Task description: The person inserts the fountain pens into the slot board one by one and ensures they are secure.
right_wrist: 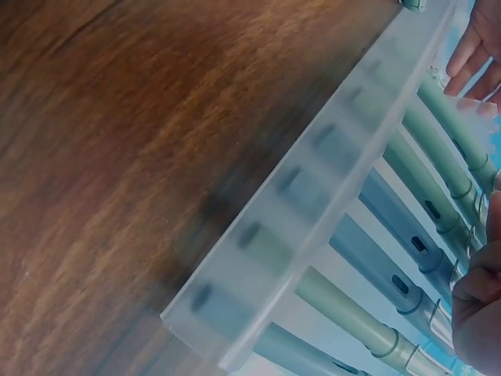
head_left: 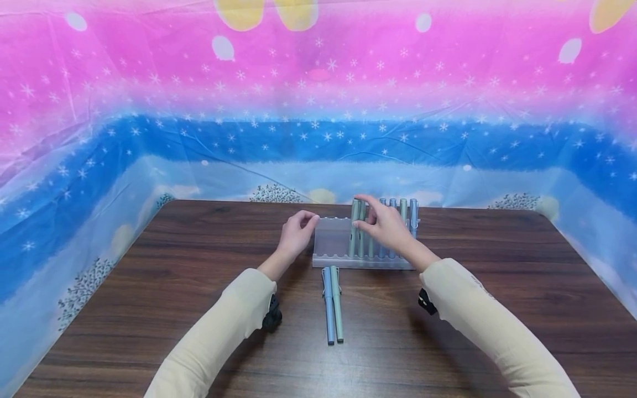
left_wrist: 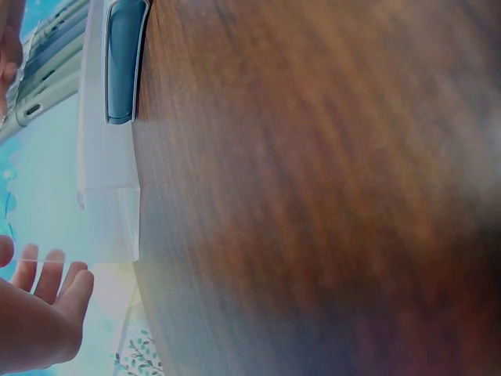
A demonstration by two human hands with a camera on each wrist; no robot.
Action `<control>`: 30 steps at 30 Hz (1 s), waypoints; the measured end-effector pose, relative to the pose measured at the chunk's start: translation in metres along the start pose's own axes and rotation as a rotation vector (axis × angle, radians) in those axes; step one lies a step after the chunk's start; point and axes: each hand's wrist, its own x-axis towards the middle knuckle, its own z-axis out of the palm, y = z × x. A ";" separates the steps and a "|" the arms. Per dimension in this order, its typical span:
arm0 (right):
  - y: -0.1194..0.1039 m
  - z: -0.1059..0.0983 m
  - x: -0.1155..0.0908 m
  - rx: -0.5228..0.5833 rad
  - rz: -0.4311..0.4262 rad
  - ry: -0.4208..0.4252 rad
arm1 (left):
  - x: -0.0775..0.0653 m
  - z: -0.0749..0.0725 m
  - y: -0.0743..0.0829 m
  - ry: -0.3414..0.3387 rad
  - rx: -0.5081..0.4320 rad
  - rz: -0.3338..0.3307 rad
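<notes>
A translucent pen rack [head_left: 332,237] stands on the table with several capped green and blue pens upright in its right part. My left hand [head_left: 297,232] pinches the rack's upper left corner between thumb and forefinger; its other fingers [left_wrist: 51,278] are spread loosely in the left wrist view. At the left end of the row, my right hand [head_left: 385,221] holds a green pen [head_left: 354,237] near its cap, forefinger at the top and thumb lower down. The right hand partly hides the pens behind it. In the right wrist view, pen ends show through the rack's base [right_wrist: 301,184].
A blue pen [head_left: 328,309] and a green pen [head_left: 337,309] lie side by side on the brown wooden table [head_left: 199,265], in front of the rack. A pink and blue patterned cloth [head_left: 318,138] hangs around the table's back and sides.
</notes>
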 end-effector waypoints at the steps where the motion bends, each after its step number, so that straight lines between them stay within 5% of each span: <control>1: 0.001 0.000 0.000 -0.001 0.008 0.001 | 0.000 0.000 0.000 -0.002 0.000 0.000; 30: -0.011 0.000 0.008 -0.157 0.087 -0.071 | -0.003 0.000 0.000 -0.004 0.001 0.009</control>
